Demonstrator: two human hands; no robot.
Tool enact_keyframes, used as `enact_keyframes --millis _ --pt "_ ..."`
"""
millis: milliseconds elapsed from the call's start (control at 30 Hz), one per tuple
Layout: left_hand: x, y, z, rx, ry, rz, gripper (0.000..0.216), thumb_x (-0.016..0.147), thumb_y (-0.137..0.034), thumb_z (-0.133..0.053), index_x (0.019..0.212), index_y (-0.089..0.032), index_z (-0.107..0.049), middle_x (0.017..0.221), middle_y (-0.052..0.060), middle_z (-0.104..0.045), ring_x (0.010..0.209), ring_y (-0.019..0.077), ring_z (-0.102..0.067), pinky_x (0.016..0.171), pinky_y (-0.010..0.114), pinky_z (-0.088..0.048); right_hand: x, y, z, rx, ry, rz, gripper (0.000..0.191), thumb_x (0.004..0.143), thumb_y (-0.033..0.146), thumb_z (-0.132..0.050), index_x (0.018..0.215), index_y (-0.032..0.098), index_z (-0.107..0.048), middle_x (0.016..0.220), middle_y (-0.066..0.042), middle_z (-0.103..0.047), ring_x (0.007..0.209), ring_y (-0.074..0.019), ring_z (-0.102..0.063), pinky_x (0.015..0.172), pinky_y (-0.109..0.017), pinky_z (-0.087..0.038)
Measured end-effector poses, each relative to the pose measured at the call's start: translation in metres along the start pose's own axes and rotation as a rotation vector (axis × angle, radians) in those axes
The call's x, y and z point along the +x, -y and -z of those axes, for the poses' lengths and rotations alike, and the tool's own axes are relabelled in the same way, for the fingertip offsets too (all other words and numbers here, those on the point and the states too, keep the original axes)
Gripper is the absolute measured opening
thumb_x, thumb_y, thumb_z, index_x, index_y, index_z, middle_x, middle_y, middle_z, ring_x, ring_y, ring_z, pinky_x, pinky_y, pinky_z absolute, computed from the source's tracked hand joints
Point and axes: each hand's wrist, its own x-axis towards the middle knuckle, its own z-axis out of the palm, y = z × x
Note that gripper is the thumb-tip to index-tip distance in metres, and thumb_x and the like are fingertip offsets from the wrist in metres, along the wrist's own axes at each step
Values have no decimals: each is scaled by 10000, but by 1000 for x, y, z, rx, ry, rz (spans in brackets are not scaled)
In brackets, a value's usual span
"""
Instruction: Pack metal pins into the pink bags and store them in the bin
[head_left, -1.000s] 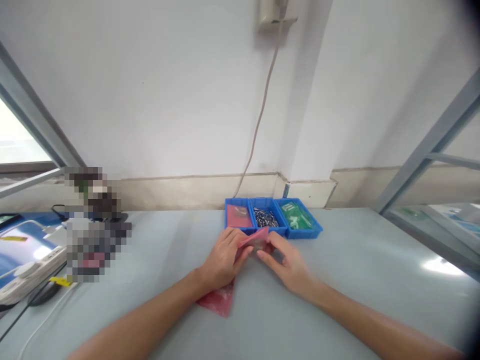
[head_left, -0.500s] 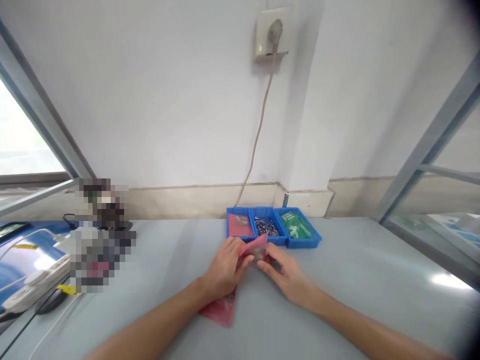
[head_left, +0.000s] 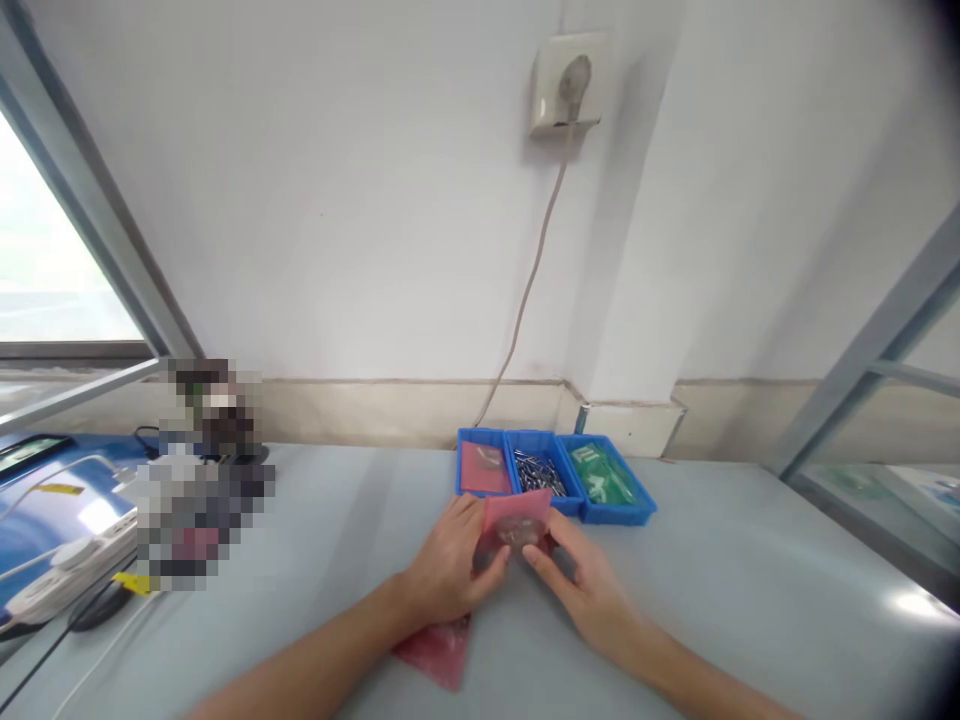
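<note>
A small pink plastic bag [head_left: 516,508] with something greyish inside is held up between my two hands over the table. My left hand [head_left: 455,560] grips its left side, thumb in front. On the right side, my right hand [head_left: 581,580] pinches it between thumb and fingers. The contents are too blurred to name. Another pink bag [head_left: 439,652] lies on the table under my left wrist, partly hidden by it. Just beyond my hands stand three blue bins: one with pink bags [head_left: 484,468], one with metal screws [head_left: 536,472], one with green bags [head_left: 602,474].
A power strip [head_left: 71,570] with cables lies at the left edge of the grey table [head_left: 315,560]. Behind it is a pixelated patch [head_left: 217,480]. A wall socket [head_left: 571,85] with a hanging cord is above the bins. Metal frames flank both sides.
The pink bag's front has opened out more to view between my hands, its grey contents showing more. The whole view has shifted slightly, with bins and socket lower and further right.
</note>
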Motion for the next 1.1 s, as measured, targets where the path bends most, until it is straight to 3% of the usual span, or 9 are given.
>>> enact_keyframes --millis 233,400,600,867,1100 --pt "2 1 -2 -113 12 17 201 903 -109 -577 1081 -201 -595 966 76 -667 918 248 -597 835 404 -499 0 4 0 -77 17 31 144 1068 337 -550 1109 245 -652 995 -46 -656 888 -222 -629 767 -339 -511" --pt "3 2 -1 -160 11 11 162 930 -112 -567 1061 -206 -587 963 66 -683 912 237 -591 843 395 -479 2 3 -2 -117 24 112 69 1029 258 -569 997 237 -626 952 -37 -626 877 -219 -625 799 -351 -513" --pt "6 -2 2 -138 34 22 219 862 -115 -612 1066 -194 -603 972 82 -676 919 255 -591 835 412 -488 0 -11 -3 -154 -15 91 229 1051 284 -542 1220 254 -693 1065 -77 -702 931 -240 -661 749 -333 -542" --pt "5 -3 0 -114 40 0 129 886 -160 -646 999 -194 -594 931 71 -672 897 245 -599 823 408 -495 0 -7 -2 -152 -10 108 247 988 181 -568 1166 242 -727 963 -54 -701 878 -224 -651 756 -321 -543" --pt "4 0 -2 -99 10 -27 192 874 -132 -642 1052 -196 -608 958 71 -685 918 241 -614 847 399 -515 2 -6 0 -172 19 129 325 1007 207 -569 1294 266 -707 1092 -71 -730 991 -246 -668 876 -377 -548"
